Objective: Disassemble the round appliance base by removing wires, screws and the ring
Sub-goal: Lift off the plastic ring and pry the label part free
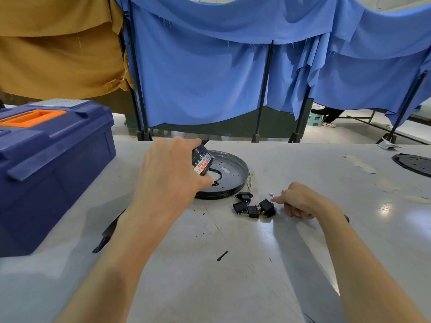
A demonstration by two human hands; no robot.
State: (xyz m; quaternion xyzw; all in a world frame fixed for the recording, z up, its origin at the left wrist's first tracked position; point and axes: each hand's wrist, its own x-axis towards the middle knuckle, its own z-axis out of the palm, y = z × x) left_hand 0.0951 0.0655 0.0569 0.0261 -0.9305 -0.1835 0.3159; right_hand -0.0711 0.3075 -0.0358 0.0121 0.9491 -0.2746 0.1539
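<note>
The round black appliance base [229,173] lies flat on the grey table, its dished side up with holes and a central opening. My left hand [171,171] is closed around a black bottle [202,160] with a red and white label, held tilted over the left part of the base. Several small black switch and socket parts [254,207] lie just in front of the base. My right hand [299,201] rests on the table beside them, fingers curled, its fingertip touching a small light piece [271,194].
A blue toolbox [51,164] with an orange handle stands at the left. A black tool [108,231] lies partly under my left forearm. Another round black part [414,163] sits at the far right edge. Blue and tan cloth screens hang behind the table.
</note>
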